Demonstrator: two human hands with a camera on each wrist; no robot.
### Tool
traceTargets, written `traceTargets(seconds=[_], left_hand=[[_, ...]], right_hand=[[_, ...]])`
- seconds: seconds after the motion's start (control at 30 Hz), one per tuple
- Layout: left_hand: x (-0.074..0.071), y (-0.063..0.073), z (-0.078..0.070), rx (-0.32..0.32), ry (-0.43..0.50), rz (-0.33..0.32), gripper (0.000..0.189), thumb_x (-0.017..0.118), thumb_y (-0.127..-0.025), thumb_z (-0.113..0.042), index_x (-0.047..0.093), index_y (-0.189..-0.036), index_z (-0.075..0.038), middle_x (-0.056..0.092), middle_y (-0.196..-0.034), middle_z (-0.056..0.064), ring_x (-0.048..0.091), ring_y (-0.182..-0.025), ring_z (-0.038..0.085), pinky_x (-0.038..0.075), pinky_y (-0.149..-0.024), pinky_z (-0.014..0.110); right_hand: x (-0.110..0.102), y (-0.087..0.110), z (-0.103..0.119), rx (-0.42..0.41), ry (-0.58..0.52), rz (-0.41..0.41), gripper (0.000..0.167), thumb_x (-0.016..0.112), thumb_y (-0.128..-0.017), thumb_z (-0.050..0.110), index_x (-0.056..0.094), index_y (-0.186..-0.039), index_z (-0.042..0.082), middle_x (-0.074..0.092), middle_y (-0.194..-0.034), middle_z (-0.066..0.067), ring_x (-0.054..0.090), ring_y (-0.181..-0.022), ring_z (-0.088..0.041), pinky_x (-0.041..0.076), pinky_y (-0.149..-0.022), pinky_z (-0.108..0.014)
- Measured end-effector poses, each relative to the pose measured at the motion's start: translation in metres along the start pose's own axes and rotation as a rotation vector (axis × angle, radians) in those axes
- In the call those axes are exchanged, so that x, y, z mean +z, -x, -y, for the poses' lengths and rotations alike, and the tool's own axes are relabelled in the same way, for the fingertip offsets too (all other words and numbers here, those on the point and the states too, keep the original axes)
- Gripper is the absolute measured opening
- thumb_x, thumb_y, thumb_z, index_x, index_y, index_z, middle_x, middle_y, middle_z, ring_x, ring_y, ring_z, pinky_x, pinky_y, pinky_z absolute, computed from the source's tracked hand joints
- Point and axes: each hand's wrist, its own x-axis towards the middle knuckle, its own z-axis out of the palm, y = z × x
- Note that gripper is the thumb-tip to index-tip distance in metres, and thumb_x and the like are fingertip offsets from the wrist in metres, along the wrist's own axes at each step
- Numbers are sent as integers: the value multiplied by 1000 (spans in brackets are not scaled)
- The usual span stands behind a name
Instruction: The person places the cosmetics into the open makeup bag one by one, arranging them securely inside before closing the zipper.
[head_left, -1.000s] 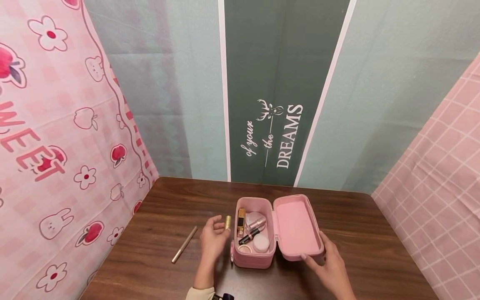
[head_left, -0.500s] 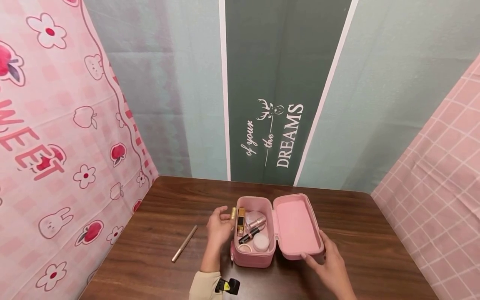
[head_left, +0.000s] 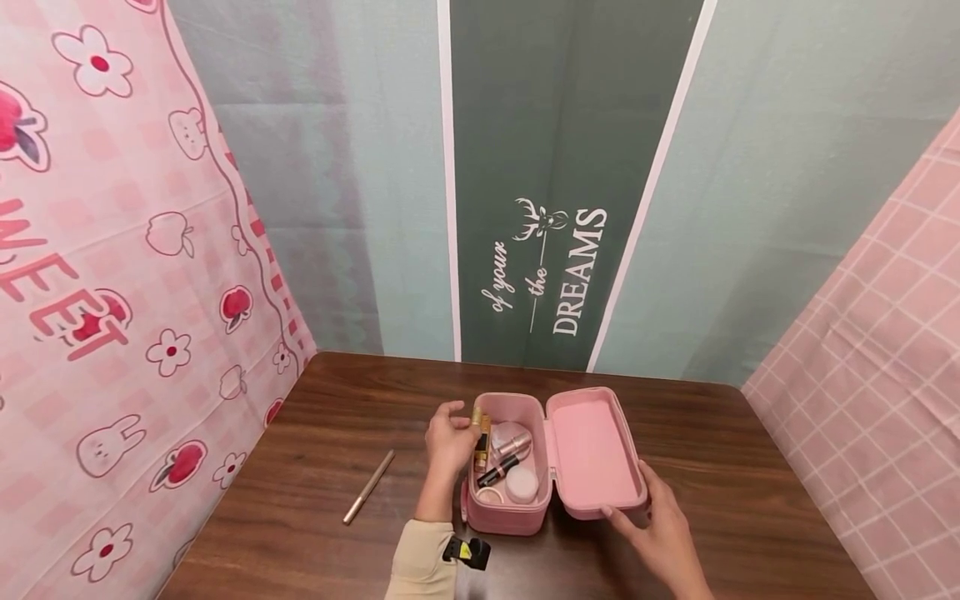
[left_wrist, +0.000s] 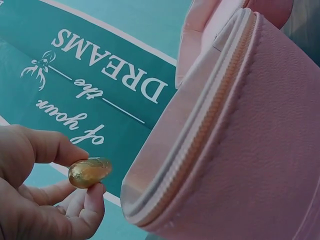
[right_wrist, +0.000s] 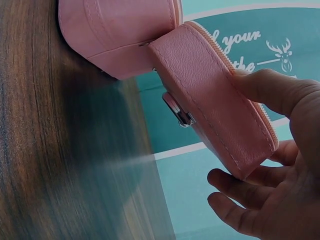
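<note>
My left hand (head_left: 450,440) pinches a small gold lipstick tube (head_left: 477,414) between thumb and fingers, at the left rim of an open pink cosmetic case (head_left: 507,522). Seen from the left wrist, the rounded end of the lipstick tube (left_wrist: 90,172) is just outside the zipped rim (left_wrist: 200,125). My right hand (head_left: 660,529) grips the outer edge of the raised lid (head_left: 596,454), thumb on the zip side and fingers behind. Inside the case lie a gold tube with a dark panel (head_left: 482,446), a black tube (head_left: 498,472), a pinkish tube (head_left: 514,447) and a white-lidded jar (head_left: 522,485).
A slim gold pen-like stick (head_left: 368,487) lies on the brown wooden table (head_left: 300,450), left of the case. A metal fitting (right_wrist: 178,110) sits on the lid's outer side. Printed cloth hangs behind and at both sides.
My left hand has moved right and slightly away from me, carrying the lipstick tube from beside the case to its left rim. The right hand keeps its grip on the lid.
</note>
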Motion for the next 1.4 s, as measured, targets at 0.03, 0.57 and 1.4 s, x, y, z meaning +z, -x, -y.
traceTargets(seconds=[0.03,0.57,1.4], left_hand=[[0,0,0,7,-22,-5,43,67,-68,4,61,-110,-1,65,-80,11,60,-75,25,50,-60,36],[-3,5,-13,118,-269,115,36,69,-69,2,59,-103,4,60,-66,4,58,-68,23,49,-59,37],[3,19,-14,219,-500,83,32,76,-64,-4,55,-88,3,57,-72,16,59,-69,35,47,-62,45]], right_hand=[[0,0,0,-1,-1,-2,82,82,-70,22,38,-132,-9,52,-109,-27,53,-78,-28,44,-60,-37],[1,0,-1,-18,2,-16,82,82,-69,20,39,-131,-9,52,-108,-27,53,-78,-28,44,-60,-36],[4,5,0,2,9,-6,81,81,-71,22,37,-132,-10,52,-106,-27,52,-77,-26,44,-59,-35]])
